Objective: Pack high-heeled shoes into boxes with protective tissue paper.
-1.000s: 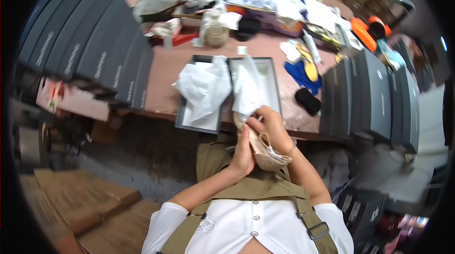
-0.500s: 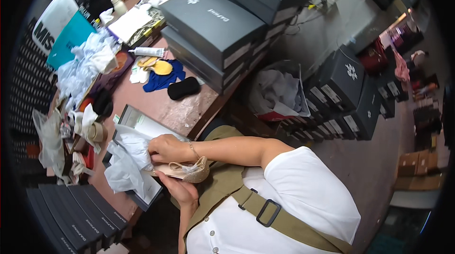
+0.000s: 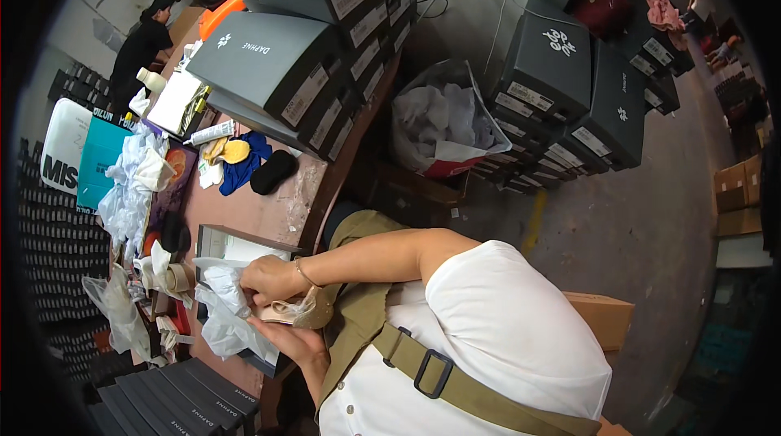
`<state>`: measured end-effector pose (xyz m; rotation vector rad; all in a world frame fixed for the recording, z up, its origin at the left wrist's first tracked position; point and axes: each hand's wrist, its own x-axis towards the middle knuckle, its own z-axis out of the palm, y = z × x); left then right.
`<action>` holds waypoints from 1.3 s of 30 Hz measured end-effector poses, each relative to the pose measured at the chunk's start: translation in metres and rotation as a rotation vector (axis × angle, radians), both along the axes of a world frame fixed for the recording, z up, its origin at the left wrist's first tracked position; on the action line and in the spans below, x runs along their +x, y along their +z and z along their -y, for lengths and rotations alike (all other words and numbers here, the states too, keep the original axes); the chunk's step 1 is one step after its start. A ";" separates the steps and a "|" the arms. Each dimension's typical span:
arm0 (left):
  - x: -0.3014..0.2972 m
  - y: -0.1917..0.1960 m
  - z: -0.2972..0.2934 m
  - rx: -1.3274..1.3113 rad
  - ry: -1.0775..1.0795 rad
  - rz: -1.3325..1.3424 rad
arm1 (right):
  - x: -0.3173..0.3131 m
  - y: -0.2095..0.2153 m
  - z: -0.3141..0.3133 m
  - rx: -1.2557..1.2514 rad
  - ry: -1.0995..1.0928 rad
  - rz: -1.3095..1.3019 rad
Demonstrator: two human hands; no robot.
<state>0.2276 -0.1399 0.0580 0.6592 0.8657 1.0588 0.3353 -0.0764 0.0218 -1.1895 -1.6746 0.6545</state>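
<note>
A beige heeled shoe (image 3: 294, 312) sits between both of my hands, at the near edge of the brown table (image 3: 259, 212). My right hand (image 3: 267, 277), with a thin bracelet at the wrist, grips the shoe from above. My left hand (image 3: 298, 343) cups it from below. Crumpled white tissue paper (image 3: 221, 318) lies against the shoe's toe and spills from an open dark shoe box (image 3: 213, 241) on the table. Part of the shoe is hidden by my fingers.
Grey shoe boxes (image 3: 277, 54) are stacked on the table, with more on the floor (image 3: 569, 86) and a row at my side (image 3: 183, 403). A bag of crumpled paper (image 3: 443, 123) stands on the floor. A person in black (image 3: 138, 50) works at the table's far end.
The view has swung further to the right, so more of the floor and the floor boxes shows. Both hands stay closed on the shoe over the open box.
</note>
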 end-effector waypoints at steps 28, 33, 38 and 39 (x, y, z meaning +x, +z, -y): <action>-0.073 -0.066 -0.052 -0.693 -0.319 0.834 | 0.032 0.018 -0.046 -0.129 0.082 -0.093; -0.084 -0.062 -0.056 -0.799 -0.330 0.745 | 0.016 -0.004 -0.072 0.088 -0.055 -0.040; -0.094 -0.039 -0.048 -0.763 -0.362 0.687 | 0.053 0.013 -0.079 0.147 -0.371 -0.240; -0.097 -0.039 -0.048 -0.638 -0.474 0.704 | 0.061 0.007 -0.075 0.139 -0.367 -0.173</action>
